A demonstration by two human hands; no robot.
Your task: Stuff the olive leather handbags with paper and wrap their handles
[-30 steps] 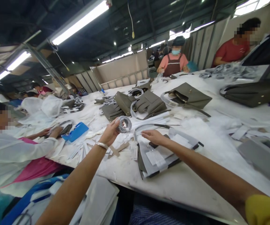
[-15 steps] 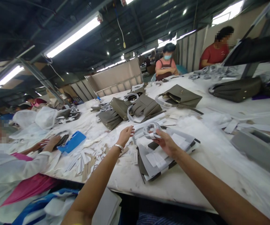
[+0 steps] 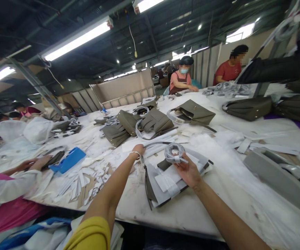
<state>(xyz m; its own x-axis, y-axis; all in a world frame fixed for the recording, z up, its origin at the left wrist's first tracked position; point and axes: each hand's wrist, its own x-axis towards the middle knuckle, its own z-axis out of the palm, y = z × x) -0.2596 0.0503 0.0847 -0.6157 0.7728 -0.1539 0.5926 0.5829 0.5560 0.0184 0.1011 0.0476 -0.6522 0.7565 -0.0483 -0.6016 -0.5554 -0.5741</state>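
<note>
Worktable (image 3: 191, 213) bears bag (image 3: 150, 189) under white sheets (image 3: 166, 181); right fingers (image 3: 181, 167) hold coil (image 3: 168, 152), left fingers (image 3: 140, 148) at handle (image 3: 158, 143), grip unclear.

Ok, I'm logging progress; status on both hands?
Right hand holding round, grey, wrapped coil. Left hand at curved handle of flat olive bag, grip unclear. White sheets lying on bag.

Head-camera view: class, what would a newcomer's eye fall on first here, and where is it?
Probably the coiled, wrapped strap in the right hand, near the centre. Just beyond it, olive-brown handbags lie in a cluster. To the left, a bright blue plastic object stands out beside scattered pale strips.
</note>
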